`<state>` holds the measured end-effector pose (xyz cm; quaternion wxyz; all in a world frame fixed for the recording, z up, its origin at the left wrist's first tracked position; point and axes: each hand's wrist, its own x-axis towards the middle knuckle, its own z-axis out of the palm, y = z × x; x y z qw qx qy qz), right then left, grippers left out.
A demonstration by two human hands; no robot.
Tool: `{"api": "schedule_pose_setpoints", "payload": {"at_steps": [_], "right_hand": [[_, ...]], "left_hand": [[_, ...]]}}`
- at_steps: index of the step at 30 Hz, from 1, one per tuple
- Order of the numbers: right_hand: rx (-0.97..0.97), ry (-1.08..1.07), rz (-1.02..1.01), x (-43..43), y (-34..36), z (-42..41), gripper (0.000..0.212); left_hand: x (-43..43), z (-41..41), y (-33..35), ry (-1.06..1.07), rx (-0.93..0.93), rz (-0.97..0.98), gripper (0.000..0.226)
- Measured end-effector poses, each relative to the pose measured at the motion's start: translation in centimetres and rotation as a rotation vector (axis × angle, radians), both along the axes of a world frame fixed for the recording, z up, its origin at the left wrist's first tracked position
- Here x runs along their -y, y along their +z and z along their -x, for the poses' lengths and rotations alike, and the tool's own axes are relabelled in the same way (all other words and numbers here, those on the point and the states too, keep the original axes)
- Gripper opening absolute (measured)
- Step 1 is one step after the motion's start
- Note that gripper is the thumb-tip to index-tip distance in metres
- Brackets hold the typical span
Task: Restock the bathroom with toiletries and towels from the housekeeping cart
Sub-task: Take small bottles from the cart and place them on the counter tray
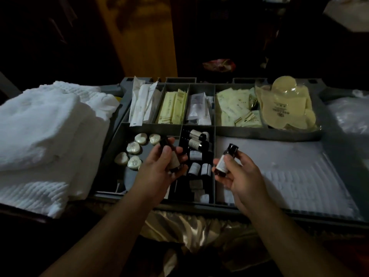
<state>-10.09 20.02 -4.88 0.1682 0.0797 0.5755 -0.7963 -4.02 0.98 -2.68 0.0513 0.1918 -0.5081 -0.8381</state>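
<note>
1. Two bottles are held above the tray [267, 134], one in each hand. The left hand [159, 168] curls its fingers round the left bottle [173, 158], which they partly hide, over the divider between the soaps [133, 147] and the bottle bin [196, 154]. The right hand [241, 174] pinches the right bottle [224, 161] between thumb and fingers, cap up, just right of that bin, towards the tray's near edge.
2. Slipping is the main risk. The right bottle seems held by its sides alone, and a smooth little bottle could slide out, landing among the loose ones or going over the near edge.
3. A mix-up is likely. The light is dim and the labels cannot be read, so the two bottles may be the same kind, leaving the bathroom short of another.
4. Both hands are full. Reaching for soaps, or for the towels [40, 132] at the cart's left edge, with a loaded hand could knock a bottle loose or scatter the soaps.
5. The bin is crowded, with bottles lying across one another. Digging for more could tip some over the divider.
</note>
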Motion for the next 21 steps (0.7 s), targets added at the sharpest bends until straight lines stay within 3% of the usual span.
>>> {"api": "schedule_pose_setpoints", "payload": {"at_steps": [8, 13, 21], "right_hand": [[-0.068, 0.086, 0.079, 1.0, 0.6, -1.0, 0.02], [-0.051, 0.21, 0.163, 2.3, 1.7, -3.2, 0.026], [-0.036, 0.311, 0.183, 4.2, 4.1, -8.2, 0.034]], "left_hand": [[1.1, -4.2, 1.7, 0.03, 0.063, 0.233, 0.038], [2.2, -6.6, 1.9, 0.045, 0.07, 0.212, 0.038], [2.7, -13.3, 3.1, 0.096, -0.082, 0.225, 0.054]]}}
